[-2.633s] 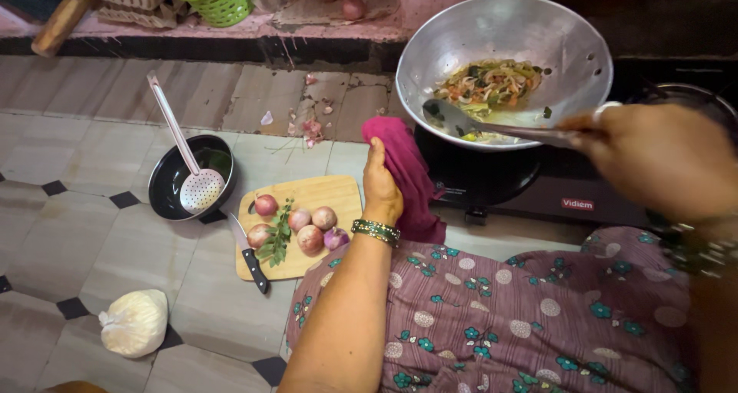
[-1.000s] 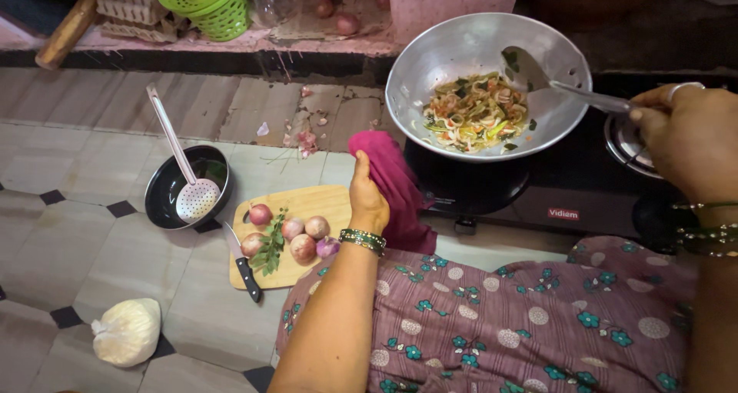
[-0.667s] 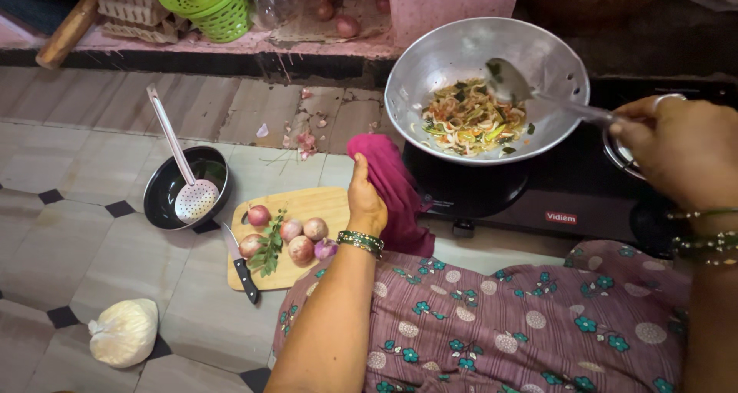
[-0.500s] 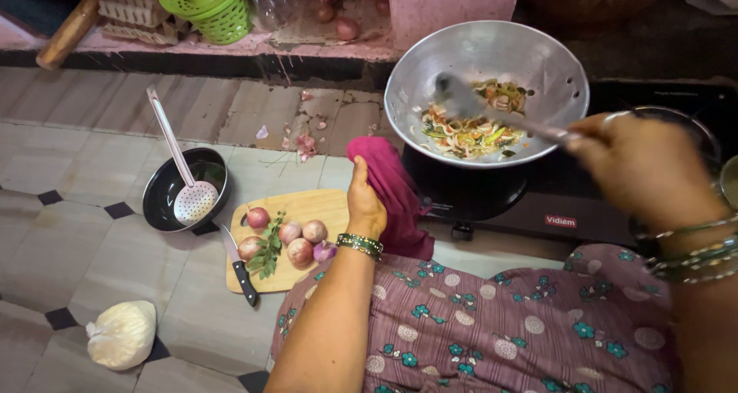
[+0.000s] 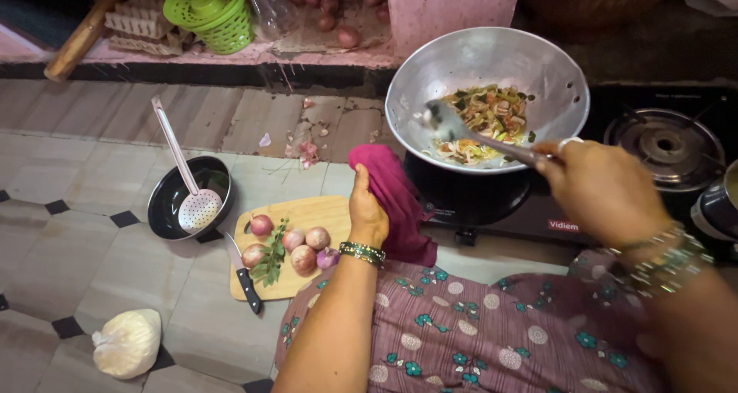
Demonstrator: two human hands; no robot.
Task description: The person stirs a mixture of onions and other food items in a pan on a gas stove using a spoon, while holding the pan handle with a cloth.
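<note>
I see my right hand [image 5: 603, 189] fisted on the spatula [image 5: 469, 131], which runs leftward into the wok [image 5: 430, 70]; my left hand [image 5: 367, 212] grips a pink cloth [image 5: 396, 201] nearby.

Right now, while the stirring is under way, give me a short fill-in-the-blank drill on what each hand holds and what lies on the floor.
1. The right hand holds a metal ____ over the food in the wok.
2. The left hand grips a ____ cloth.
3. The onions lie on a wooden ____.
4. The slotted ladle rests in a ____ pan.

Missing words: spatula; pink; cutting board; black
</note>
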